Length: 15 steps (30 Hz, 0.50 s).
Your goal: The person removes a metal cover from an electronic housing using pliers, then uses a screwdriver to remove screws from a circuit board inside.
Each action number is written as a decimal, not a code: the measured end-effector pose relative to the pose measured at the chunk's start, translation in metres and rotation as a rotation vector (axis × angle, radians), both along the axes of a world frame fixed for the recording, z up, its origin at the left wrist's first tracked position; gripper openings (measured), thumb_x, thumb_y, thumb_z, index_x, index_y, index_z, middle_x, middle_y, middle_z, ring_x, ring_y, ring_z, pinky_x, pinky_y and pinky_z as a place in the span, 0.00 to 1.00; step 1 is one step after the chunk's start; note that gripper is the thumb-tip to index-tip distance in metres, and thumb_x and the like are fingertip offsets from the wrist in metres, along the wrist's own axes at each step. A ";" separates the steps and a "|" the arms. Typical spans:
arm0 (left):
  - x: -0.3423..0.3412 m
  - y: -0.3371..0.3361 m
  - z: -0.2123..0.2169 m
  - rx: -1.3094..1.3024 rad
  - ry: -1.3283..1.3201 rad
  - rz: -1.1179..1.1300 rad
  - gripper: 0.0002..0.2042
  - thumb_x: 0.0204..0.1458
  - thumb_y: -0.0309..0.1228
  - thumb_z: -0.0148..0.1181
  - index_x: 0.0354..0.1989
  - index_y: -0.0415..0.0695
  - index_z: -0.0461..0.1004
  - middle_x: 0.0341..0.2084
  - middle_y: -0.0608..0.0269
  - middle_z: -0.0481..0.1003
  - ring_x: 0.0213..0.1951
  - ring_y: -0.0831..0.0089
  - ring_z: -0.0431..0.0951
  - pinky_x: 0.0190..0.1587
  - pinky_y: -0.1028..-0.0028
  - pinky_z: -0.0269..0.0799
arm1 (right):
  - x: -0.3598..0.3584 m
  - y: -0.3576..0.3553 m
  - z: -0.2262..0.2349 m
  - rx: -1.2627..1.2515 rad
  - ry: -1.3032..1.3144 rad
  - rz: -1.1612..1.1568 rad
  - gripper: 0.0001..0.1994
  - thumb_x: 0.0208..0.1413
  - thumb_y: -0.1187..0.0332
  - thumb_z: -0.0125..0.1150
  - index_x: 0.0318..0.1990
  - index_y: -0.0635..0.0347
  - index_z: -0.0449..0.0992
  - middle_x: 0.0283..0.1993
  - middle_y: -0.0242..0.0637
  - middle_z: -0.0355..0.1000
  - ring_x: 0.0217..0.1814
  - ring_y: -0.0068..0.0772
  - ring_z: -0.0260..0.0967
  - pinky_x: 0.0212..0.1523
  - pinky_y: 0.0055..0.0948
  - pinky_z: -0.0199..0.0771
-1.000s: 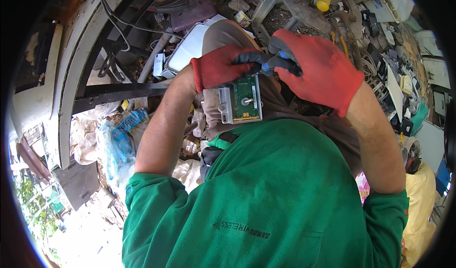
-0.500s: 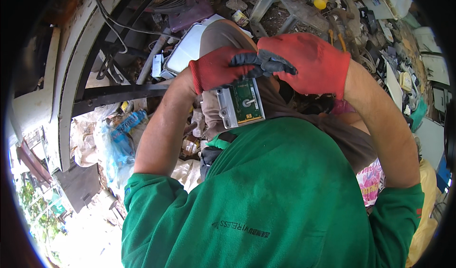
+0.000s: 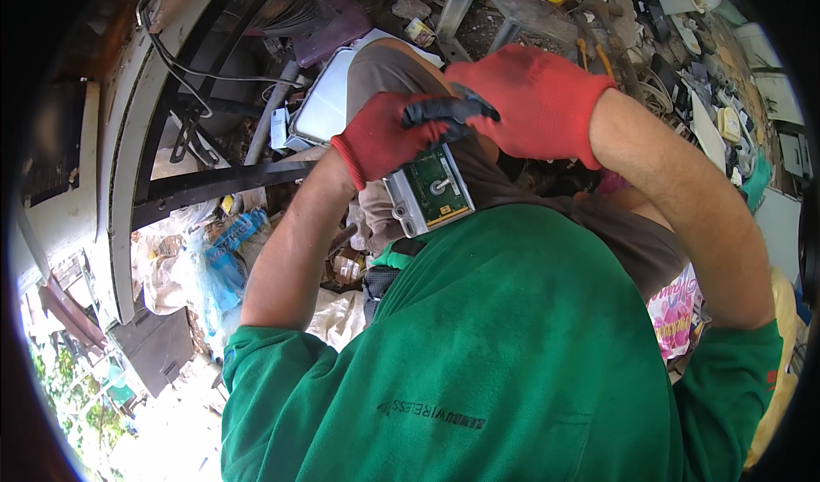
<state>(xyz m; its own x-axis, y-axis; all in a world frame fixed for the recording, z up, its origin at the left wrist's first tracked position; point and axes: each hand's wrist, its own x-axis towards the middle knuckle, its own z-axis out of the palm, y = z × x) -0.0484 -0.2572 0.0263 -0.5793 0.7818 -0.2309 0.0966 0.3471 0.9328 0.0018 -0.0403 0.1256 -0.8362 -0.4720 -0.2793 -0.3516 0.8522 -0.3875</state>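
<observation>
Circuit board module (image 3: 430,190), a small green board in a pale grey plastic frame, sat up above my green shirt (image 3: 478,354), grasped along its top edge by my left hand (image 3: 384,136) in its red glove. My right hand (image 3: 534,102), just to the right and touching the left one's dark fingertips (image 3: 444,110), was curled over the same spot, though whether it pinched anything I could not tell. With only one edge held, I judged a hard pull could twist the module loose and drop it into the scrap pile (image 3: 675,46) beyond.
</observation>
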 end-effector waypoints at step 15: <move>-0.017 0.008 0.018 -0.051 -0.015 -0.016 0.22 0.48 0.28 0.72 0.52 0.41 0.75 0.37 0.63 0.81 0.38 0.79 0.78 0.43 0.72 0.75 | -0.015 -0.014 0.025 0.299 -0.080 -0.042 0.26 0.52 0.74 0.60 0.61 0.54 0.69 0.50 0.48 0.75 0.52 0.54 0.73 0.54 0.44 0.73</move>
<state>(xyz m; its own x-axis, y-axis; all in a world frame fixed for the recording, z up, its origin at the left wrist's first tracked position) -0.0658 -0.2492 0.0444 -0.5632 0.7777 -0.2794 0.0882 0.3927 0.9154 -0.0131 -0.0541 0.1507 -0.8229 -0.3248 -0.4662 -0.2923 0.9456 -0.1428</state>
